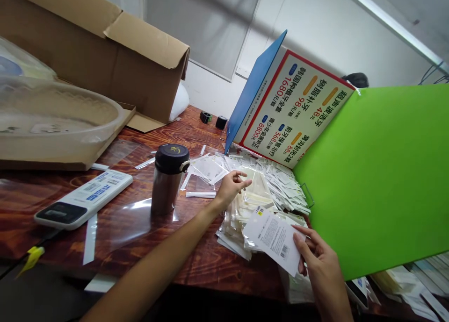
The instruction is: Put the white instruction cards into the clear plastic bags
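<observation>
My right hand [317, 261] pinches a white card [273, 238] by its right edge between thumb and fingers. Small print, a barcode and a yellow mark show on the card's face. To the upper left, my left hand [231, 187] hovers over a heap of clear packets [259, 184], its thumb and forefinger slightly apart. Nothing can be made out between those fingers. Under and behind the card, the heap of clear and whitish packets partly covers the table. More white packets [284, 186] are piled against the boards behind.
A steel flask [168, 182] with a black lid stands left of my left arm. Further left lie a white device [84, 198] with a cable and a cardboard box [147, 55] beside a clear tub [63, 111]. A green board [379, 172] and a printed sign [294, 107] rise at right.
</observation>
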{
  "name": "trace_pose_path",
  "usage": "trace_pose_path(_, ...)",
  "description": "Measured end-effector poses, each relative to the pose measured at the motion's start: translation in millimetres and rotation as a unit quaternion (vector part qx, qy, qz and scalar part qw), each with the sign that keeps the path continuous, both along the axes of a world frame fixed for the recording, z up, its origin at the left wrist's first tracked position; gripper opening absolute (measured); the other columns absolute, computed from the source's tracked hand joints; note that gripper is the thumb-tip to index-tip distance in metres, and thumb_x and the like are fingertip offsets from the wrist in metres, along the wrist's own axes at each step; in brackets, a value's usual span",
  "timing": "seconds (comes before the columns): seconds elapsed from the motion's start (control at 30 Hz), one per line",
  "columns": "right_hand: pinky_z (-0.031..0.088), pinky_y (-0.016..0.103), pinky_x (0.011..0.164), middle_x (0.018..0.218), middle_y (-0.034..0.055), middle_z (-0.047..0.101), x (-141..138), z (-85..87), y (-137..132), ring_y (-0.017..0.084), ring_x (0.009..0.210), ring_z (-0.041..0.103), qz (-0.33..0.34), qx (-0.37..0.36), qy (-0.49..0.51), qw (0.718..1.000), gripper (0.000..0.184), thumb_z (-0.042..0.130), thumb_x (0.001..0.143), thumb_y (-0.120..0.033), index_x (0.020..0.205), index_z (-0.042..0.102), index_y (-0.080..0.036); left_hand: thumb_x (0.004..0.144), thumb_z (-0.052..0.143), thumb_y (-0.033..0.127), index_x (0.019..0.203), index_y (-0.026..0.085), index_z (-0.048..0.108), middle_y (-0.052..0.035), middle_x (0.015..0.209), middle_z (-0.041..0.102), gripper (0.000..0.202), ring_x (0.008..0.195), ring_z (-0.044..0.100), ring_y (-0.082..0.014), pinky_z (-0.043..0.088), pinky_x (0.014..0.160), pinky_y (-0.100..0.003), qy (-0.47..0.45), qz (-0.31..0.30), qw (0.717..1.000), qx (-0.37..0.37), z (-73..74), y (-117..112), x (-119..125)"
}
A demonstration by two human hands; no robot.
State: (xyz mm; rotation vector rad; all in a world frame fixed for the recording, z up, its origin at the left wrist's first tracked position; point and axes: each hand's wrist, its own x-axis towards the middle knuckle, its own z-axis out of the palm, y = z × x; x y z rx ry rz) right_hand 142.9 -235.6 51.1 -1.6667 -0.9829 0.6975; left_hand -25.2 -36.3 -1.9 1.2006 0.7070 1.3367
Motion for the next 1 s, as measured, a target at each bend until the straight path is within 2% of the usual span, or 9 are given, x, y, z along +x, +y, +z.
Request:
trace_pose_path(0.17,0.032,0.020,0.038,0.060,0.0007,0.063,-1,-7.8,3,0.009,0.042,0.043,-0.010,0.011,-0.016,1.000,0.062,0.078,0.063,-0.059,0.105,0.067,-0.014,0.069,0.079,0.038,0.094,0.013,0.062,-0.0002,0.070,0.062,0.040,0.058,0.058,-0.0116,0.043,0.056,-0.024,-0.013,-0.037,0.999,0.002,2.0,-2,0)
trace_pose_path(0.37,0.029,0.020,0.034,0.063,0.0026,0.066,-4,-6.9,4,0.012,0.044,0.049,-0.075,0.035,-0.008,0.997,0.064,0.079,0.059,-0.060,0.104,0.069,-0.015,0.069,0.080,0.039,0.097,0.013,0.064,0.0002,0.066,0.062,0.041,0.054,0.060,-0.0120,0.043,0.053,-0.023,0.012,-0.100,0.995,0.010,4.3,-4,-2)
trace_pose_path(0.47,0.036,0.021,0.038,0.073,0.0050,0.071,0,-10.5,3,0.015,0.052,0.058,-0.100,0.047,0.012,0.994,0.066,0.080,0.060,-0.060,0.108,0.066,-0.016,0.070,0.080,0.040,0.097,0.013,0.065,-0.0012,0.068,0.065,0.042,0.054,0.060,-0.0117,0.045,0.054,-0.023,0.021,-0.100,0.995,0.015,3.7,-4,-1)
trace_pose_path(0.53,0.041,0.021,0.041,0.076,0.0050,0.072,1,-15.1,3,0.015,0.054,0.059,-0.119,0.067,0.022,0.990,0.065,0.080,0.061,-0.060,0.108,0.064,-0.017,0.071,0.079,0.043,0.098,0.013,0.065,-0.0042,0.074,0.069,0.043,0.056,0.062,-0.0123,0.045,0.053,-0.023,0.016,-0.124,0.992,0.015,3.3,-4,-1)
trace_pose_path(0.7,0.031,0.020,0.035,0.054,-0.0031,0.060,-2,-22.7,6,0.008,0.037,0.038,-0.132,0.101,0.006,0.986,0.059,0.078,0.067,-0.059,0.103,0.061,-0.016,0.079,0.070,0.052,0.103,0.012,0.065,-0.0118,0.084,0.073,0.048,0.061,0.067,-0.0154,0.044,0.052,-0.023,-0.003,-0.229,0.973,0.004,7.6,-8,0)
trace_pose_path(0.8,0.037,0.021,0.039,0.048,-0.0050,0.055,-6,-22.7,8,0.011,0.040,0.044,-0.126,0.107,-0.006,0.986,0.055,0.075,0.072,-0.058,0.104,0.060,-0.016,0.081,0.066,0.055,0.107,0.013,0.067,-0.0119,0.089,0.073,0.049,0.064,0.065,-0.0138,0.045,0.054,-0.022,0.013,-0.260,0.965,0.016,11.1,-13,-2)
trace_pose_path(0.87,0.047,0.023,0.048,0.058,-0.0023,0.062,-10,-22.0,8,0.014,0.048,0.055,-0.089,0.114,0.003,0.990,0.056,0.075,0.073,-0.054,0.109,0.057,-0.017,0.082,0.064,0.057,0.104,0.013,0.069,-0.0099,0.087,0.072,0.049,0.065,0.063,-0.0130,0.046,0.056,-0.022,0.023,-0.288,0.957,0.026,11.9,-15,-2)
trace_pose_path(0.93,0.055,0.028,0.064,0.086,0.0046,0.071,-16,-21.2,8,0.017,0.064,0.066,-0.028,0.114,0.026,0.993,0.060,0.076,0.073,-0.050,0.118,0.053,-0.018,0.081,0.064,0.058,0.096,0.013,0.070,-0.0073,0.081,0.068,0.048,0.064,0.060,-0.0126,0.047,0.057,-0.022,0.026,-0.306,0.951,0.035,11.5,-17,-2)
trace_pose_path(1.0,0.057,0.031,0.069,0.110,0.0103,0.068,-21,-21.1,6,0.020,0.073,0.070,0.027,0.106,0.042,0.993,0.066,0.076,0.074,-0.048,0.127,0.047,-0.020,0.080,0.065,0.058,0.090,0.013,0.070,-0.0055,0.078,0.065,0.046,0.065,0.058,-0.0124,0.047,0.057,-0.022,0.025,-0.310,0.950,0.036,10.7,-18,-1)
